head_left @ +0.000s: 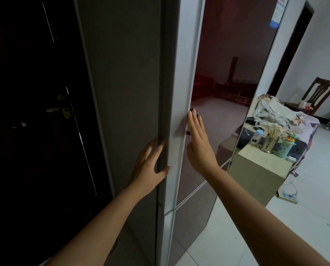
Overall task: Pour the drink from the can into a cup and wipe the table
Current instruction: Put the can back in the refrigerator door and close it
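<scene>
At the fridge (214, 93), the left hand (148, 166) lies flat on its side, fingers straight; the right hand (198, 143) presses straight fingers against the door edge. Can and cup are out of sight.

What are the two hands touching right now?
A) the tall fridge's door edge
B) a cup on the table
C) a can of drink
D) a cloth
A: the left hand and right hand lie with straight fingers on either side of the tall fridge's door edge; no can, cup or cloth is held.
</scene>
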A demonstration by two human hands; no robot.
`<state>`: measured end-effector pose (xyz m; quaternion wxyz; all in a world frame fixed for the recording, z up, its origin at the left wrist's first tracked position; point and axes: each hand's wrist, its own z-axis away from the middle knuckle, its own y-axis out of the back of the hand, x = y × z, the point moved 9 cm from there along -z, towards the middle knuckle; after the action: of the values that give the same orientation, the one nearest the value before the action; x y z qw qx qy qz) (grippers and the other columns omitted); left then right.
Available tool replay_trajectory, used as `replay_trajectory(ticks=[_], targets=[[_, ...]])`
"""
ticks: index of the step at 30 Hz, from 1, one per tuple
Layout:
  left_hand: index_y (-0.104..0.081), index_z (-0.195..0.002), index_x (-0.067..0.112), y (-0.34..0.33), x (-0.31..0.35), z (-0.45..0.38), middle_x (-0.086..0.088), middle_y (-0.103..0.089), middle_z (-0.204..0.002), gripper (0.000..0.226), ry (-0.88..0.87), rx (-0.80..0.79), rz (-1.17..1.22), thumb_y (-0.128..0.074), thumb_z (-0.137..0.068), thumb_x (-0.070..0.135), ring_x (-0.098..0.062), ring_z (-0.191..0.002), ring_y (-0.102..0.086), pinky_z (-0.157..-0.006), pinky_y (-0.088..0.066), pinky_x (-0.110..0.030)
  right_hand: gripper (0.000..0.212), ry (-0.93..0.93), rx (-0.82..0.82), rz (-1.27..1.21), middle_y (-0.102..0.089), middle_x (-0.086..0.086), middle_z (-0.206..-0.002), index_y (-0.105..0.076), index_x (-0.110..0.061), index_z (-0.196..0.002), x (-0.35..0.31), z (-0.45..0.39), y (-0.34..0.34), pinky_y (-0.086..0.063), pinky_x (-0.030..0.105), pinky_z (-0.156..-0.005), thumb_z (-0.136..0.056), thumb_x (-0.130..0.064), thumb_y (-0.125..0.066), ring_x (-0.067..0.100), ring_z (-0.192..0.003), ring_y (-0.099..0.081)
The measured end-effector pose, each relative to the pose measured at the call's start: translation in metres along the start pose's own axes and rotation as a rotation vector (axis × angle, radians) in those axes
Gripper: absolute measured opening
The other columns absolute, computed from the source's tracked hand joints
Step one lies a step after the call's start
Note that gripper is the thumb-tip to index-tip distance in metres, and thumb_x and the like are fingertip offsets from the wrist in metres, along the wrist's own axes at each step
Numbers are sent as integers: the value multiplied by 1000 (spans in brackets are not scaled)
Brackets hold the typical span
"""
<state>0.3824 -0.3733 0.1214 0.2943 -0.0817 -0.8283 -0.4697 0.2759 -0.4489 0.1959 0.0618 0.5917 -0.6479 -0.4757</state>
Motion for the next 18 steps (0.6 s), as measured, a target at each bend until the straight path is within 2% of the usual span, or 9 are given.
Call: replay_trajectory(ticks=[3,5,6,8,10,13,15,18], targets=[[-11,-142,41,1,-2,1,5,-11,-155,78,20,1,13,-61,-83,38,-18,-142,-12,-107,-28,-32,82,15,6,15,15,-18,-145,8,-31,-136,-3,1,3,-5,-9,-91,-83,16,-33,13,-142,13],[-17,-143,38,4,-2,3,5,-16,-154,76,26,8,11,-63,-82,39,-18,-141,-17,-106,-29,-32,82,32,-2,37,14,-19,-145,7,-33,-137,-5,2,6,-6,-10,-90,-84,14,-36,12,-142,10],[-19,-143,38,5,-2,5,4,-18,-154,75,38,10,9,-63,-82,39,-18,-140,-19,-106,-30,-33,82,40,-9,51,12,-18,-146,5,-33,-138,-5,3,8,-7,-6,-95,-85,11,-38,11,-143,7],[-21,-143,38,10,-2,10,4,-18,-153,73,73,5,19,-62,-83,37,-19,-140,-21,-106,-33,-35,77,44,-24,93,4,-12,-152,-2,-27,-144,-3,6,13,-11,15,-113,-87,4,-43,13,-143,-4],[-24,-143,35,16,5,17,4,-21,-152,69,79,-1,50,-61,-85,34,-18,-138,-24,-105,-33,-34,70,33,-31,153,-12,-2,-155,-9,-18,-147,1,13,20,-15,30,-117,-88,0,-44,16,-142,-14],[-28,-142,32,30,24,30,6,-27,-149,62,56,23,23,-58,-87,34,-15,-135,-29,-102,-31,-28,66,29,-42,222,-23,5,-153,-18,-14,-146,6,29,35,-15,27,-114,-88,-2,-47,21,-141,-21],[-31,-141,29,37,40,40,5,-31,-147,59,39,27,-16,-57,-88,32,-15,-134,-30,-101,-28,-25,64,28,-39,252,-29,7,-151,-24,-13,-145,8,44,51,-20,28,-112,-88,-4,-50,23,-138,-27],[-34,-140,22,43,71,55,1,-35,-145,55,-14,3,-94,-54,-90,32,-17,-135,-29,-107,-27,-30,58,45,-27,308,-38,9,-146,-32,-9,-142,7,73,77,-26,32,-109,-87,-7,-52,26,-134,-34]])
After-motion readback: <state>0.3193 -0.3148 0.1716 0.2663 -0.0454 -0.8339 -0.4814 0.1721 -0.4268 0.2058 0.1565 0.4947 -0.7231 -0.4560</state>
